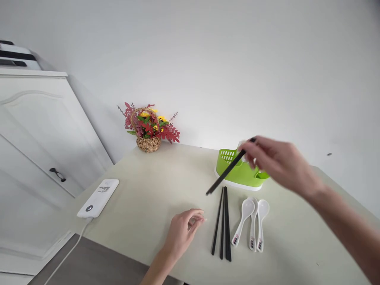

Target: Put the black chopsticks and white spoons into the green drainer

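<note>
Right hand point(277, 160) pinches chopsticks point(228, 171) slanting toward 8 o'clock; rack point(244, 177) lies at its 7 o'clock. Left hand point(181, 231), empty, loosely curled, is farther off.

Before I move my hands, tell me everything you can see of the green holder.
The green holder is a rounded, oblong container, plastic by its look, with rows of slots cut through its left end and a white base beneath. It stands upright on the table, near the wall. The right hand and its chopsticks partly hide it; whether they touch it, I cannot tell.
</note>
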{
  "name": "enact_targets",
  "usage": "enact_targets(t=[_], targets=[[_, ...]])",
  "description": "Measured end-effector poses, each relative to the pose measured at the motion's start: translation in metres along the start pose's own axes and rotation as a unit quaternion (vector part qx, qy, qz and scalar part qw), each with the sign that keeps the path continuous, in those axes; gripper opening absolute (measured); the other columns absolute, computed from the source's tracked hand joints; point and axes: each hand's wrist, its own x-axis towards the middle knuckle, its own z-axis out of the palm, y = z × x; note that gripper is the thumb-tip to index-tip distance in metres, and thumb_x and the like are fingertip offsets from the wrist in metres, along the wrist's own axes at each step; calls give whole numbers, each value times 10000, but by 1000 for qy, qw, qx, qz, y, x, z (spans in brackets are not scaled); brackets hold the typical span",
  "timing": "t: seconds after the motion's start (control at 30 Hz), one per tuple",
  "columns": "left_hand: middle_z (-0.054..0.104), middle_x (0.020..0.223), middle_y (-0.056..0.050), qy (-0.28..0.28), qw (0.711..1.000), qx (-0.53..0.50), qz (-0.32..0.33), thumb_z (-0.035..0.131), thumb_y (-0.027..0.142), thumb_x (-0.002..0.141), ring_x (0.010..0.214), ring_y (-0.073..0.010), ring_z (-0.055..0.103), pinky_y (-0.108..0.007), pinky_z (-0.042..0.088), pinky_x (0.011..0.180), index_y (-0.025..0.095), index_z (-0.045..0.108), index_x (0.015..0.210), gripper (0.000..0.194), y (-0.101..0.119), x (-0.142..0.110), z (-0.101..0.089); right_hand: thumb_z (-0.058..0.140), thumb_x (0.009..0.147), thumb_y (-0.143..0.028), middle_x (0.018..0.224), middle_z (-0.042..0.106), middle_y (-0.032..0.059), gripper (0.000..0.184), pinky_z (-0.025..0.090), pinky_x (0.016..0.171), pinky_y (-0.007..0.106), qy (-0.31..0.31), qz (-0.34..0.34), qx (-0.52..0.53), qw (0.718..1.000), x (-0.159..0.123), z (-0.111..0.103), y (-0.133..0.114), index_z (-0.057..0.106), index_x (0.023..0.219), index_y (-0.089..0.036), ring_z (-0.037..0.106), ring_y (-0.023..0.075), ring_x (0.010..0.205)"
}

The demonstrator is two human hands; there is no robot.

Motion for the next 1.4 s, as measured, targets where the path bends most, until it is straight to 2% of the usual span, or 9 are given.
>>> enact_targets(t=[0.1,0.23,0.37,0.6,0.83,1.0,1.2,1.3,1.4], targets=[[793,971,-31,9,1000,21,-10,548,418,1000,852,-164,732,-228,574,705,250,696,1104,247,-1,1,1,485,968,-662,653,645,13,466,416,514,302,90,43,-19,995,32,-24,23,700,880,-258,543,154,534],[775,902,-24,4,999,53,-2,509,407,1020,755,-141,696,-209,545,664,251,700,1034,246,-1,0,2,457,984,-630,677,663,25,446,472,600,349,153,53,-73,984,70,-30,56,690,870,-267,598,183,568],[759,840,-27,-1,997,76,8,491,405,1026,708,-141,674,-205,521,621,250,698,999,259,-3,0,2,436,988,-622,717,710,41,477,517,702,380,81,77,-115,987,103,-17,94,676,829,-240,654,198,620],[735,810,-32,-6,995,96,19,447,345,1033,682,-142,657,-215,498,593,250,668,954,253,0,3,3,467,984,-515,694,715,6,428,495,683,300,-61,117,-142,981,136,19,147,729,827,-214,659,154,640],[703,806,-36,-10,993,117,31,434,303,1026,656,-140,631,-230,493,601,249,648,945,236,-1,5,5,529,937,-539,896,785,57,415,477,652,322,-63,154,-216,962,141,26,171,773,920,-204,680,213,776],[700,823,-26,-15,992,122,35,447,288,1023,680,-138,631,-230,483,618,247,643,954,212,0,3,4,570,884,-508,973,797,71,445,475,644,345,-22,143,-254,956,125,22,163,721,1175,-207,683,260,865],[708,832,-22,-19,992,118,37,450,307,1023,701,-139,638,-226,480,635,237,652,973,219,1,2,2,531,897,-395,982,778,51,367,440,635,325,14,101,-255,962,81,8,112,665,1194,-226,669,235,844],[712,846,-21,-19,992,118,39,439,316,1030,713,-140,637,-231,484,660,234,648,978,230,3,2,2,503,927,-382,910,765,19,290,429,623,304,-21,34,-244,969,50,2,86,685,1116,-259,660,188,738],[712,856,-25,-24,992,119,40,428,335,1037,727,-144,638,-234,479,662,227,644,970,251,5,1,2,482,957,-383,814,746,-6,251,394,590,289,-103,-17,-253,962,14,5,70,704,1026,-288,646,172,660]])
